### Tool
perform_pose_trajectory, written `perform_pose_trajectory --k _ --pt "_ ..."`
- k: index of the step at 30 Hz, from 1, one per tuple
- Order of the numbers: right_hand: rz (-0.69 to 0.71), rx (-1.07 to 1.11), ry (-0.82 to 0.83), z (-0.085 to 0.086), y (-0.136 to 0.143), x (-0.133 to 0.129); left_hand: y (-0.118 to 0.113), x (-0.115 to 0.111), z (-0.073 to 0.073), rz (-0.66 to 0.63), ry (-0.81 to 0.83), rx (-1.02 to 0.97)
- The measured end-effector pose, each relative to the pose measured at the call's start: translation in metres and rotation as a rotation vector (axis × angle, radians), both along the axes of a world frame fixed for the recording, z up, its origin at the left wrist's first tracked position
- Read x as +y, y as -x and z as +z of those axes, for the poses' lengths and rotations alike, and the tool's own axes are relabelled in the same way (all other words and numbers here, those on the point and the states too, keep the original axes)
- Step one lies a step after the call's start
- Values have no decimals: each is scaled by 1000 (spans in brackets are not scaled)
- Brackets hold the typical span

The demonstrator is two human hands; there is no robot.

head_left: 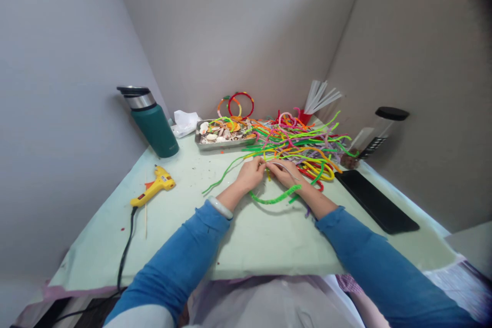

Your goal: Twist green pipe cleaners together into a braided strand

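Note:
My left hand (251,171) and my right hand (284,173) meet near the middle of the table, fingertips pinched close together. Between them is a thin pale hoop, part of its bare strip (282,165) arching over my right hand. Bright green fuzzy pipe cleaner (277,199) covers its lower curve, which hangs below my hands. The exact spot at the fingertips is hidden by the fingers. Just beyond lies a heap of coloured pipe cleaners (292,138), and one long green strand (223,178) trails left of my left hand.
A metal tray (226,144) of shells stands behind, near two wrapped rings (241,105). At left are a green bottle (156,128) and a yellow glue gun (154,187) with its cord. White sticks (321,96), a clear bottle (378,136) and a black phone (376,202) are right.

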State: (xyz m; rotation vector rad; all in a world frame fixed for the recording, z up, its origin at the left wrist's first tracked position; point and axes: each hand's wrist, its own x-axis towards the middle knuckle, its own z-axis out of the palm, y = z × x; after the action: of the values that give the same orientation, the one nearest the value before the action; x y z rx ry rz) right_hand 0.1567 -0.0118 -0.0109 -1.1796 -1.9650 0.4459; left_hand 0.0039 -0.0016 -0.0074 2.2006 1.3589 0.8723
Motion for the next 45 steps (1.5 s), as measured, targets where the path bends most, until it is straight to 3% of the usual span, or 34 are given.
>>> perform_pose_trajectory --k 45 --pt "1 -26 6 -2 -1 1 1 2 -3 1 25 -7"
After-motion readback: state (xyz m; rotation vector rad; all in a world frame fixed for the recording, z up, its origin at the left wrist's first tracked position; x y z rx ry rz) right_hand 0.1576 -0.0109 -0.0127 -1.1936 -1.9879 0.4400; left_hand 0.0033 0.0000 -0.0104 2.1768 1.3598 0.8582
